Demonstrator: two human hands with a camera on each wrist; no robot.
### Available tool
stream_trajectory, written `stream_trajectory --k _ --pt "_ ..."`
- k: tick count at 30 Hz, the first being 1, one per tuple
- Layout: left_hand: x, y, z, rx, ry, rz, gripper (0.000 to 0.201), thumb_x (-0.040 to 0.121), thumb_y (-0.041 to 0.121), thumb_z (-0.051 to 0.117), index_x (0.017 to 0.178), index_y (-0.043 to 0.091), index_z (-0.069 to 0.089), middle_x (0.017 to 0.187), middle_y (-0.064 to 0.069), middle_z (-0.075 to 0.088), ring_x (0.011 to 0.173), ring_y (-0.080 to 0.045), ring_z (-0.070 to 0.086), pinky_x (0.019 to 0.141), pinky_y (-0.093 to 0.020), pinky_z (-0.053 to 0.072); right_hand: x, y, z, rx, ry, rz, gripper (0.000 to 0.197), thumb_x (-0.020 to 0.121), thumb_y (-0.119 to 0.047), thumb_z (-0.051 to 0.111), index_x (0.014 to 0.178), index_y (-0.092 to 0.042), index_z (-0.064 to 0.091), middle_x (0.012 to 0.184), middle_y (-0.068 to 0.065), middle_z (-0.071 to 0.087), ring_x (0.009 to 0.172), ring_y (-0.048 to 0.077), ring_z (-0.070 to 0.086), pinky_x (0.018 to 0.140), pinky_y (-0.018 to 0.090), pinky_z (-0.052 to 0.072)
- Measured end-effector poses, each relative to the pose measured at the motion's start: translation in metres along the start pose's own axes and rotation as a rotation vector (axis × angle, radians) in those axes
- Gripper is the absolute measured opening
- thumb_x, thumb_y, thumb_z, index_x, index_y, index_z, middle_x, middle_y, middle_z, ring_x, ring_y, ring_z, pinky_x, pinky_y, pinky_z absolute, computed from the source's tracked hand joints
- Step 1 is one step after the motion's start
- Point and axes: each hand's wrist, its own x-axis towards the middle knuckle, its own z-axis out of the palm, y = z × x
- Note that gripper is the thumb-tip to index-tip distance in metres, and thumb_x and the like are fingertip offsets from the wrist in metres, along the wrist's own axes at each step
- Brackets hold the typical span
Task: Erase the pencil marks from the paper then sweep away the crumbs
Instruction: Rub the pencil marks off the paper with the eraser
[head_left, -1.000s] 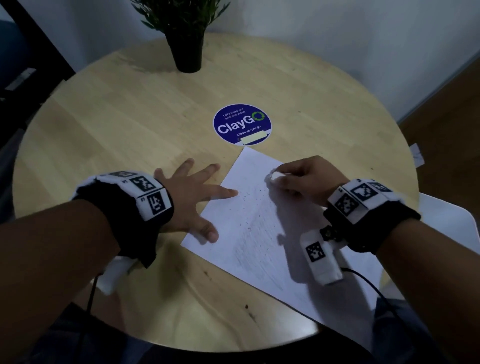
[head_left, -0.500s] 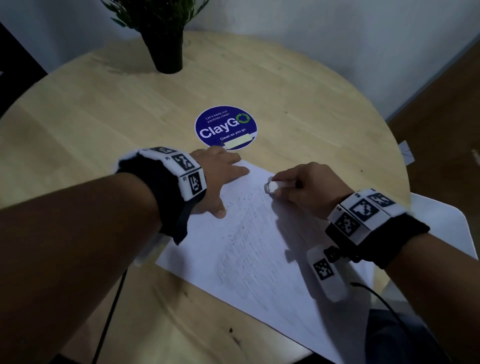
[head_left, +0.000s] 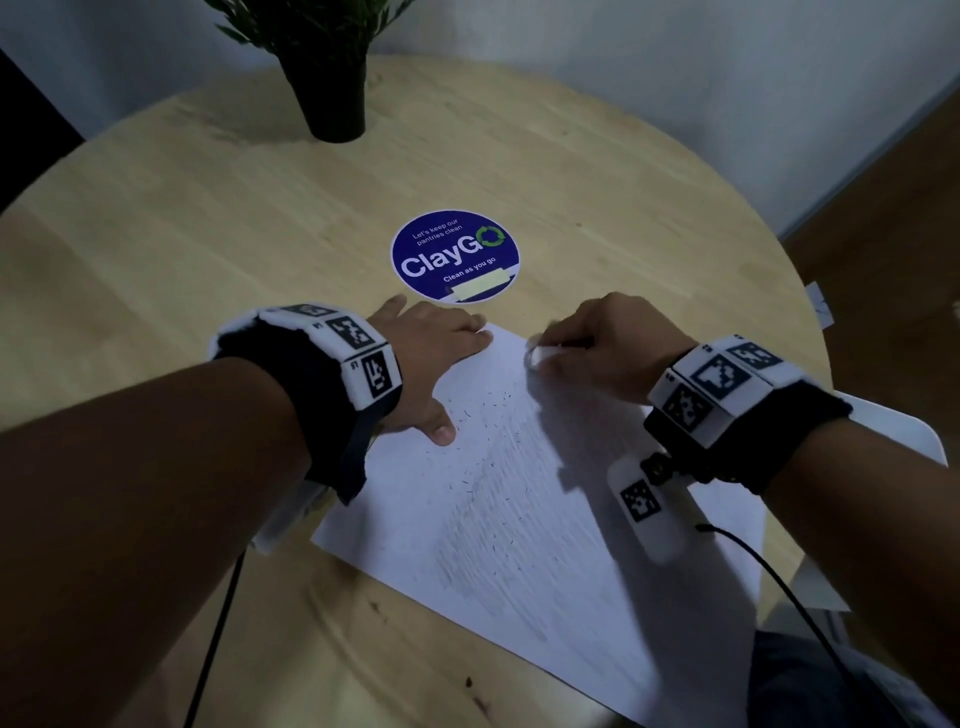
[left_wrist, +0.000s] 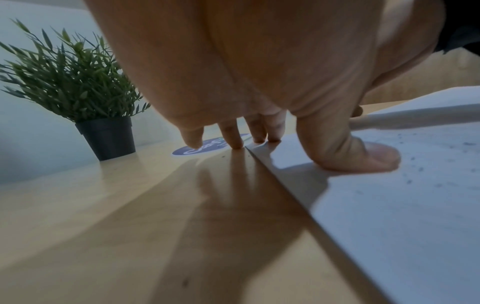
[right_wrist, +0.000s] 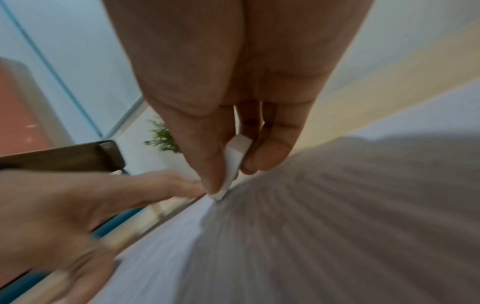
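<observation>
A white sheet of paper (head_left: 519, 519) lies on the round wooden table (head_left: 208, 234), covered with faint pencil strokes and dark eraser crumbs (head_left: 483, 410). My left hand (head_left: 431, 358) lies flat with spread fingers on the sheet's far left corner, the thumb (left_wrist: 363, 158) pressing the paper. My right hand (head_left: 597, 348) pinches a white eraser (head_left: 537, 356) between thumb and fingers, its tip (right_wrist: 221, 193) touching the paper near the top edge. In the right wrist view the picture is blurred by motion.
A round blue ClayGo sticker (head_left: 454, 255) sits just beyond both hands. A potted green plant (head_left: 327, 67) stands at the table's far side. A white chair (head_left: 883, 431) is at the right, and a black cable (head_left: 769, 566) trails over the paper's right part.
My left hand has slid from the sheet's left edge up to its far corner. The right hand with the eraser has stayed near the top edge, rubbing.
</observation>
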Motion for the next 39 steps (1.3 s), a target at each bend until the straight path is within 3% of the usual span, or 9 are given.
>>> stream_trajectory --k 3,8,13,17,22,25,31,36,39 --pt "-0.001 0.002 -0.002 -0.034 -0.025 -0.010 0.110 0.076 0.054 0.073 0.155 0.025 0.002 0.162 0.009 -0.006 0.148 -0.015 0.000 0.119 -0.047 0.009 0.000 -0.004 0.002 -0.039 -0.025 -0.035 0.018 0.085 -0.029 0.065 0.098 -0.030 0.077 0.055 -0.033 0.050 0.062 -0.023 0.047 0.054 -0.003 0.031" --pt "-0.007 0.007 -0.006 -0.071 -0.054 -0.054 0.107 0.079 0.049 0.072 0.155 0.028 0.000 0.161 0.014 -0.010 0.147 -0.012 -0.002 0.117 -0.054 0.009 0.004 -0.012 0.006 -0.059 0.023 0.001 0.022 0.081 -0.040 0.064 0.094 -0.027 0.077 0.077 -0.014 0.066 0.065 0.000 0.054 0.059 0.005 0.039" --pt "-0.010 0.009 -0.007 -0.102 -0.059 -0.077 0.106 0.079 0.047 0.073 0.155 0.029 0.001 0.161 0.016 -0.009 0.147 -0.010 -0.004 0.115 -0.060 0.005 0.007 -0.017 0.001 -0.014 0.012 0.033 0.019 0.083 -0.037 0.067 0.099 -0.031 0.076 0.089 -0.012 0.071 0.080 0.003 0.058 0.054 0.000 0.034" --pt "-0.010 0.010 -0.010 -0.075 -0.059 -0.075 0.107 0.078 0.047 0.074 0.155 0.031 0.001 0.161 0.014 -0.007 0.147 -0.012 0.000 0.115 -0.060 0.009 -0.001 -0.029 0.016 -0.101 -0.029 -0.062 0.017 0.084 -0.032 0.062 0.093 -0.027 0.076 0.068 -0.008 0.060 0.065 0.008 0.052 0.055 0.011 0.034" --pt "-0.009 0.010 -0.011 -0.013 -0.060 -0.066 0.107 0.078 0.050 0.073 0.154 0.035 -0.001 0.161 0.014 -0.007 0.148 -0.014 0.001 0.116 -0.058 0.007 -0.001 -0.020 0.008 -0.021 0.060 0.060 0.022 0.083 -0.032 0.061 0.075 -0.015 0.070 0.060 0.001 0.058 0.061 0.019 0.049 0.056 0.026 0.039" --pt "-0.009 0.010 -0.011 0.005 -0.056 -0.061 0.107 0.078 0.051 0.072 0.154 0.035 -0.002 0.161 0.013 -0.007 0.148 -0.014 0.003 0.117 -0.055 0.007 -0.008 -0.027 0.015 -0.064 -0.035 0.001 0.019 0.083 -0.029 0.060 0.074 -0.015 0.068 0.055 -0.001 0.047 0.054 0.011 0.040 0.054 0.024 0.035" --pt "-0.007 0.014 -0.018 0.078 -0.094 -0.040 0.104 0.080 0.055 0.068 0.153 0.038 -0.005 0.161 0.007 -0.006 0.148 -0.019 0.002 0.117 -0.054 0.007 -0.007 -0.016 0.010 -0.015 0.015 0.029 0.019 0.082 -0.025 0.056 0.079 -0.006 0.060 0.060 0.004 0.039 0.060 0.015 0.031 0.057 0.028 0.036" --pt "-0.008 0.015 -0.018 0.086 -0.104 -0.057 0.103 0.081 0.055 0.067 0.152 0.040 -0.006 0.162 0.008 -0.007 0.148 -0.019 0.000 0.117 -0.055 0.005 -0.005 -0.008 0.003 0.016 0.047 0.013 0.018 0.087 -0.024 0.057 0.080 -0.011 0.067 0.059 -0.001 0.049 0.055 0.009 0.036 0.055 0.019 0.036" --pt "-0.008 0.015 -0.018 0.096 -0.097 -0.054 0.104 0.081 0.055 0.068 0.152 0.039 -0.006 0.161 0.008 -0.007 0.148 -0.019 0.001 0.117 -0.056 0.006 -0.007 -0.007 0.007 -0.009 -0.032 -0.036 0.022 0.088 -0.025 0.056 0.090 -0.007 0.067 0.070 0.010 0.052 0.063 0.007 0.036 0.059 0.022 0.038"
